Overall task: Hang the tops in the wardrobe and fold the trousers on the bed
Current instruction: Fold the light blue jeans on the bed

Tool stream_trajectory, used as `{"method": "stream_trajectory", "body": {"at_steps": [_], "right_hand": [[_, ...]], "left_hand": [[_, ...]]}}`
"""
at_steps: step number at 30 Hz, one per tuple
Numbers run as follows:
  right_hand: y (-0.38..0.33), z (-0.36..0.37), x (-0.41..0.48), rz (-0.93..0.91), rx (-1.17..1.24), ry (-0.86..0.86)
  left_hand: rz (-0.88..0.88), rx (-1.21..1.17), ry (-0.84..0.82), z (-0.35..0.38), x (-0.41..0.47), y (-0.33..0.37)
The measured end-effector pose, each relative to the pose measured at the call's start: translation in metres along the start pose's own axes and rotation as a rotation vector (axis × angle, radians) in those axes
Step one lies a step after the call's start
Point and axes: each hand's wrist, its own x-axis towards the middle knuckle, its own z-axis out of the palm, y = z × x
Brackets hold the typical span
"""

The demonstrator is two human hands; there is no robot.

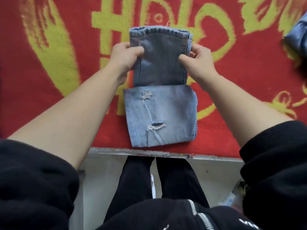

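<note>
- Left hand pinches the left edge of the jeans, thumb on top.
- Right hand pinches their right edge.
- The jeans lie part-folded on the bed.
- More denim lies well right of the jeans.

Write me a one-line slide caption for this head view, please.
Left hand and right hand grip the half-folded jeans by the sides, on the red-and-yellow blanket.

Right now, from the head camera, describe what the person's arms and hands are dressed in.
Left hand and right hand are bare: no gloves, rings or watch visible. Both forearms are uncovered. The left sleeve and right sleeve are black, pushed up, the right with a ribbed cuff.
</note>
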Motion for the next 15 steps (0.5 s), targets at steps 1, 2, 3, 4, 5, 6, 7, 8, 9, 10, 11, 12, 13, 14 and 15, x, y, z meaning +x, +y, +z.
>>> {"method": "stream_trajectory", "body": {"at_steps": [1, 2, 3, 4, 5, 6, 7, 8, 9, 10, 11, 12, 13, 14, 15], "right_hand": [[0.005, -0.007, -0.012, -0.042, -0.048, -0.001], [0.011, -0.013, -0.026, -0.088, -0.171, 0.008], [0.021, -0.021, -0.039, -0.143, -0.333, 0.007], [0.032, -0.029, -0.053, -0.198, -0.489, -0.024], [0.043, -0.035, -0.067, -0.243, -0.616, -0.1], [0.053, -0.039, -0.08, -0.281, -0.724, -0.21], [0.061, -0.04, -0.092, -0.312, -0.836, -0.329], [0.068, -0.04, -0.102, -0.332, -0.948, -0.435], [0.074, -0.038, -0.11, -0.346, -1.036, -0.508], [0.077, -0.037, -0.114, -0.349, -1.086, -0.545], [0.077, -0.037, -0.115, -0.335, -1.094, -0.549], [0.074, -0.037, -0.113, -0.316, -1.057, -0.518], [0.069, -0.037, -0.109, -0.298, -0.992, -0.453], [0.063, -0.037, -0.102, -0.289, -0.912, -0.362], [0.057, -0.035, -0.093, -0.292, -0.838, -0.27]], "left_hand": [[0.028, 0.03, -0.024, -0.004, -0.011, -0.004], [0.062, 0.1, -0.056, -0.008, -0.025, -0.009], [0.115, 0.223, -0.113, -0.013, -0.038, -0.018], [0.184, 0.404, -0.182, -0.017, -0.052, -0.028], [0.277, 0.604, -0.263, -0.02, -0.064, -0.04], [0.359, 0.809, -0.349, -0.023, -0.076, -0.053], [0.41, 1.03, -0.439, -0.025, -0.087, -0.064], [0.41, 1.265, -0.537, -0.027, -0.095, -0.074], [0.398, 1.447, -0.643, -0.027, -0.102, -0.084], [0.369, 1.537, -0.718, -0.027, -0.106, -0.091], [0.362, 1.558, -0.747, -0.026, -0.106, -0.094], [0.354, 1.484, -0.712, -0.025, -0.106, -0.093], [0.345, 1.359, -0.625, -0.025, -0.101, -0.09], [0.344, 1.22, -0.501, -0.023, -0.095, -0.085], [0.378, 1.123, -0.365, -0.021, -0.085, -0.08]]}}
